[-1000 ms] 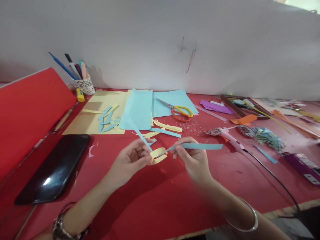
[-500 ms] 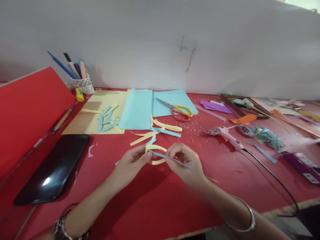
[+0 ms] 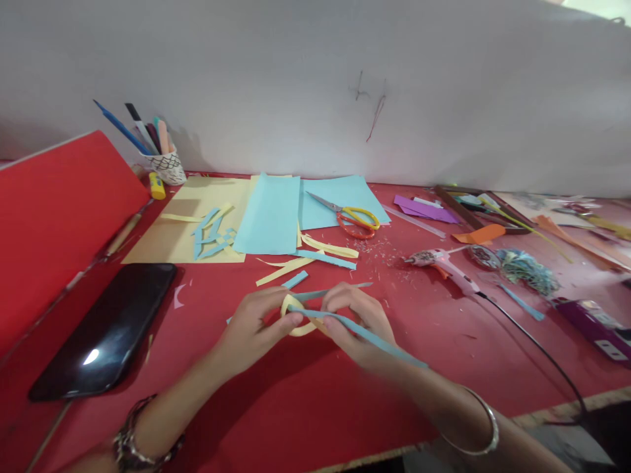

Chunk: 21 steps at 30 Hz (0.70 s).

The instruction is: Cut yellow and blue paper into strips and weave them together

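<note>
Between thumb and fingers, my left hand [image 3: 251, 332] pinches a pale yellow paper strip [image 3: 303, 330] and a light blue paper strip [image 3: 382, 341] where they cross. The yellow one bends into a loop. My right hand [image 3: 362, 325] is closed on the same strips, its thumb pressing the blue one, whose long end trails right over the wrist. A second blue length [image 3: 315, 294] passes behind the fingers; whether it belongs to the same strip I cannot tell. Just beyond the hands lie loose yellow strips [image 3: 286, 269] and blue strips [image 3: 328, 259].
Scissors [image 3: 340, 211] rest on blue sheets [image 3: 271, 217]. A woven strip piece [image 3: 211, 238] lies on a yellow sheet [image 3: 152, 243]. At left are a phone [image 3: 108, 328] and a pen cup [image 3: 170, 167]. A corded pink glue gun [image 3: 456, 272] lies at right.
The blue strip now shows longer and reaches further right past my right hand. A blue length now sticks out behind the fingers, and the yellow loop has turned and narrowed.
</note>
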### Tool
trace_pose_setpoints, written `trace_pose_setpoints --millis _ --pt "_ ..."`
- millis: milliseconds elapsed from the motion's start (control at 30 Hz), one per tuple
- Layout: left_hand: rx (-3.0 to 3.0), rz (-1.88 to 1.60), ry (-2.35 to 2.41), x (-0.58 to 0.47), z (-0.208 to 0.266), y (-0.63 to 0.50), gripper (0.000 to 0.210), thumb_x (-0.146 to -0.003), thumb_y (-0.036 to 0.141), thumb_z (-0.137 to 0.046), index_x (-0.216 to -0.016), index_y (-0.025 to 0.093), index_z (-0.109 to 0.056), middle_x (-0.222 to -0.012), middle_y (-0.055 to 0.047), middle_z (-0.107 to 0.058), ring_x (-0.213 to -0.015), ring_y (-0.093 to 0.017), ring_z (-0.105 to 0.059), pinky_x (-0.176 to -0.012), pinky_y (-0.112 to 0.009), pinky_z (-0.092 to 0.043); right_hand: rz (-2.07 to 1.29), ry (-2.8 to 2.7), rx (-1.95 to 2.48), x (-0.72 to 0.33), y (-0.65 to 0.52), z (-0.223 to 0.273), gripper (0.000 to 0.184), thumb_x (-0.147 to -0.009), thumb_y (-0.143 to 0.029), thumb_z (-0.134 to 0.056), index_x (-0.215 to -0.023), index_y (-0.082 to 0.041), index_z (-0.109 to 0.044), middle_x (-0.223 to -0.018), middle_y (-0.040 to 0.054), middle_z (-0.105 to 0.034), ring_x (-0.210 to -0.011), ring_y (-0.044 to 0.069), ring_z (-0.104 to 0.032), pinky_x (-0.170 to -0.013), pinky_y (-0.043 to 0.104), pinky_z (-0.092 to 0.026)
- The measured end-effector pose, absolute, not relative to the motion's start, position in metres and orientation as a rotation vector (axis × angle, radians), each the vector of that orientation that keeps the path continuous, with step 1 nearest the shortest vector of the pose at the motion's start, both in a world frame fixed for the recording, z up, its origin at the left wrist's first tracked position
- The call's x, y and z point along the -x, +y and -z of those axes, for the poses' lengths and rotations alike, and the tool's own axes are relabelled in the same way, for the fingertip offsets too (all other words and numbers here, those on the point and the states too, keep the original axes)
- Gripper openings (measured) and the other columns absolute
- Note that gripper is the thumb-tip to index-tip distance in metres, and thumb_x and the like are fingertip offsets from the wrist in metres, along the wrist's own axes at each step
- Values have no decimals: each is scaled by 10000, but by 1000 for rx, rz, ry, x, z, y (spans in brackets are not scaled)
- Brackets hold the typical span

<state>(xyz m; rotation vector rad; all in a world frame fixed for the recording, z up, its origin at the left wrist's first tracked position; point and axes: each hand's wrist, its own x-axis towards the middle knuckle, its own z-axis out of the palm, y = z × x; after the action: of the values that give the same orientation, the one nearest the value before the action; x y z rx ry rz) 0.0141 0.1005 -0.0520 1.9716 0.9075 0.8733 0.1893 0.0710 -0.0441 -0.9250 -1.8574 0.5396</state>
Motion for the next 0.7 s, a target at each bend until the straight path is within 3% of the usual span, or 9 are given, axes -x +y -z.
trace_pose_setpoints --millis 200,500,600,700 --pt "-1990 -926 769 -15 52 97 447 -864 421 -204 -642 163 -493 -586 0 -501 -542 -113 -463 -535 -230 -373 -616 -1798 1014 -189 72 39 104 -747 -122 -487 -675 -197 -494 -758 12 -491 -687 110 -521 -627 259 -450" --pt "-2023 -967 882 -17 49 96 332 -846 301 -332 -565 169 -449 -533 32 -458 -496 -81 -427 -483 -192 -337 -511 -1962 1055 -191 72 44 109 -738 -148 -466 -678 -187 -548 -1088 75 -483 -1058 211 -458 -854 399 -358" --pt "-1966 -975 907 -17 48 96 299 -830 326 -351 -612 171 -486 -559 24 -478 -526 -91 -443 -506 -198 -364 -618 -2004 1057 -192 75 42 149 -748 -169 -434 -630 -177 -525 -979 66 -559 -941 194 -531 -824 406 -352" --pt "-1797 -920 945 -19 48 94 241 -801 368 -398 -791 179 -548 -633 15 -529 -548 -98 -469 -527 -207 -401 -740 -2040 1099 -191 76 42 206 -774 -198 -412 -580 -177 -478 -655 -7 -556 -645 121 -534 -778 385 -351"
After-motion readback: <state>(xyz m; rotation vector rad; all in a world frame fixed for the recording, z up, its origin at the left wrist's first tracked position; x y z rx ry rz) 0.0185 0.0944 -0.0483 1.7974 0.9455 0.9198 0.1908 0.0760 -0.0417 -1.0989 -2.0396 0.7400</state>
